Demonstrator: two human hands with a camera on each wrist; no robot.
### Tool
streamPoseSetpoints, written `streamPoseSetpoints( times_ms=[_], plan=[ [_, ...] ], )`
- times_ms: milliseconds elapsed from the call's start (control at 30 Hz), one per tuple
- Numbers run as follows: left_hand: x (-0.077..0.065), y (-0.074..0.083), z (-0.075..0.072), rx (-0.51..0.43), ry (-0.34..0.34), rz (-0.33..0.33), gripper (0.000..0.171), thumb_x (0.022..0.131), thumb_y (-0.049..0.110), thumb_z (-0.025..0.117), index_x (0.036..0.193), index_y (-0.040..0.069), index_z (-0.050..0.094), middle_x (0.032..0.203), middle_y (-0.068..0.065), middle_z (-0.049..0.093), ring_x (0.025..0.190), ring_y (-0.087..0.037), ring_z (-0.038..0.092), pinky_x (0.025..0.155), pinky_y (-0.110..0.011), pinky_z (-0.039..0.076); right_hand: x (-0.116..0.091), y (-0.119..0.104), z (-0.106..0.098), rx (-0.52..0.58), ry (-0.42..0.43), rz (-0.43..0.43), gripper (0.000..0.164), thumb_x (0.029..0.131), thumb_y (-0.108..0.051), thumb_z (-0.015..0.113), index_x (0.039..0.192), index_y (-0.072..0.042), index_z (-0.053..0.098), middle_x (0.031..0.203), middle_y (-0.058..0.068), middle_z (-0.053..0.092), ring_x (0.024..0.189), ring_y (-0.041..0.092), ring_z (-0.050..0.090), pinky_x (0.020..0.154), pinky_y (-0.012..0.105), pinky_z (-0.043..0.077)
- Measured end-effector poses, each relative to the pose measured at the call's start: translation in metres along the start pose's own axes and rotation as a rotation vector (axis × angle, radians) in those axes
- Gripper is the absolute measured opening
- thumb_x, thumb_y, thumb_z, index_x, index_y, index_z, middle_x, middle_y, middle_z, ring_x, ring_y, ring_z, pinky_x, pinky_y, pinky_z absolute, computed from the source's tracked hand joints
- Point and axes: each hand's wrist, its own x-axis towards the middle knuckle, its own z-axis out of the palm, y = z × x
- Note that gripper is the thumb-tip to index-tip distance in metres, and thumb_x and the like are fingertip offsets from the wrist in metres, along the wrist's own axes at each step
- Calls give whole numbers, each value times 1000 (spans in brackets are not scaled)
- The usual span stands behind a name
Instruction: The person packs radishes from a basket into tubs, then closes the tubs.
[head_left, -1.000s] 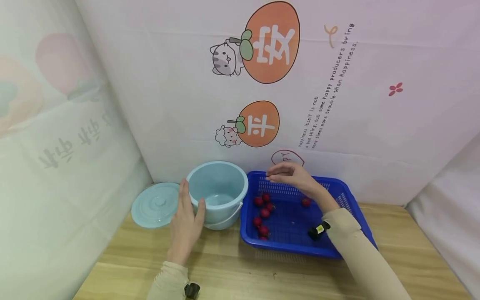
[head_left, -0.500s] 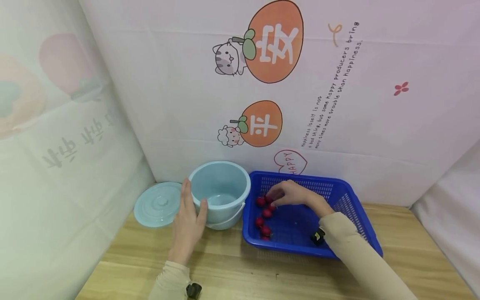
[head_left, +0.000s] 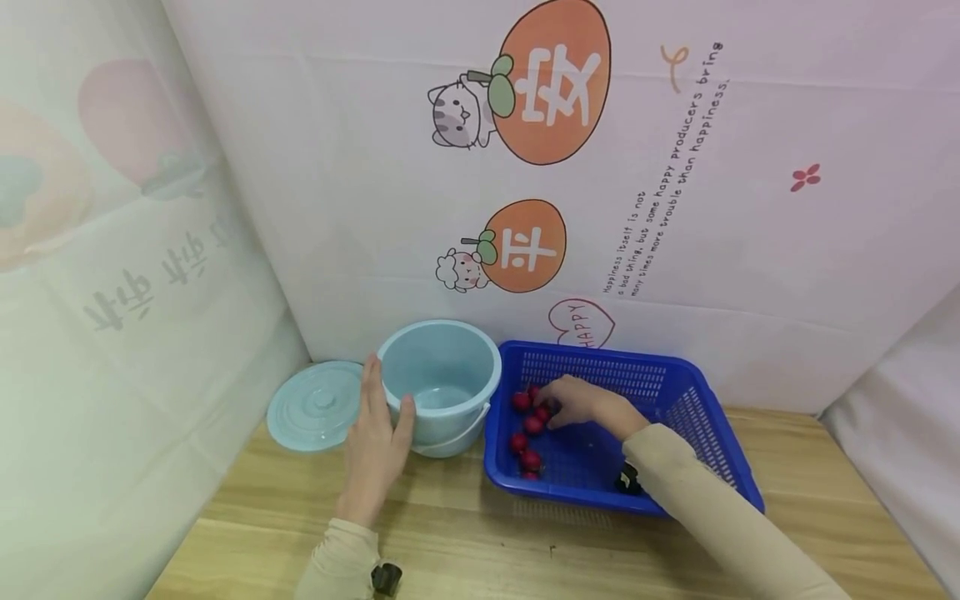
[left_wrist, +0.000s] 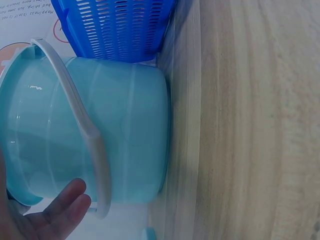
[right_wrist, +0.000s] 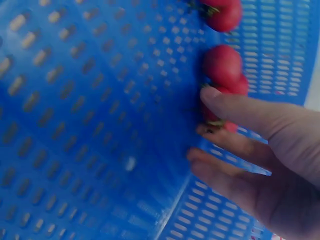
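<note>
My left hand (head_left: 372, 442) rests against the near left side of a light-blue bucket (head_left: 442, 433), its thumb and fingers extended by the rim. The bucket stands upright with its interior visible, and its pale handle (left_wrist: 92, 135) hangs down the outside. Inside a blue plastic basket (head_left: 577, 497), my right hand (head_left: 588, 406) reaches down to several small red radishes (head_left: 530, 460) along the left wall. In the right wrist view, thumb and index finger pinch one radish (right_wrist: 209, 113) with a green stem end. Other radishes (right_wrist: 222, 64) lie close beside it.
A round light-blue lid (head_left: 315, 407) lies flat on the wooden table (head_left: 450, 533), left of the bucket. A printed white cloth (head_left: 360, 208) hangs behind, and more cloth stands at both sides. Bucket and basket stand side by side.
My right hand has come down from above the basket's back rim to the radishes at its left side. My left hand stays at the bucket.
</note>
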Motion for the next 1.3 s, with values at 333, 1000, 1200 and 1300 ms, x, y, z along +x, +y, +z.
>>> streamPoseSetpoints(
  times_ms=[333, 1000, 1200, 1300],
  plan=[
    [0, 0, 0, -3, -7, -6, 76, 111, 45, 46, 171, 12, 14, 177, -3, 15, 56, -23, 53, 44, -33, 40, 5, 0, 2, -63, 33, 25, 33, 89, -13, 86, 119, -5, 77, 107, 7, 76, 94, 21, 69, 87, 43, 59],
    [4, 0, 0, 3, 10, 22, 76, 111, 44, 47, 170, 10, 15, 176, -6, 18, 75, -36, 64, 52, -42, 49, -5, 1, -24, 262, 14, 88, 36, 92, -16, 83, 125, -4, 75, 116, 8, 75, 101, 21, 72, 86, 43, 62],
    [3, 0, 0, 0, 0, 18, 76, 111, 43, 48, 170, 10, 14, 176, -6, 17, 69, -32, 62, 51, -40, 47, -14, 6, -36, 591, 27, 46, 41, 100, -18, 75, 138, -3, 68, 124, 11, 75, 119, 31, 70, 104, 51, 54],
    [1, 0, -2, 2, -2, 7, 76, 110, 43, 49, 170, 10, 14, 176, -5, 17, 61, -26, 57, 48, -37, 44, -15, 9, -37, 702, 41, 17, 44, 102, -19, 72, 143, -3, 65, 127, 12, 74, 123, 33, 68, 106, 50, 52]
  ],
)
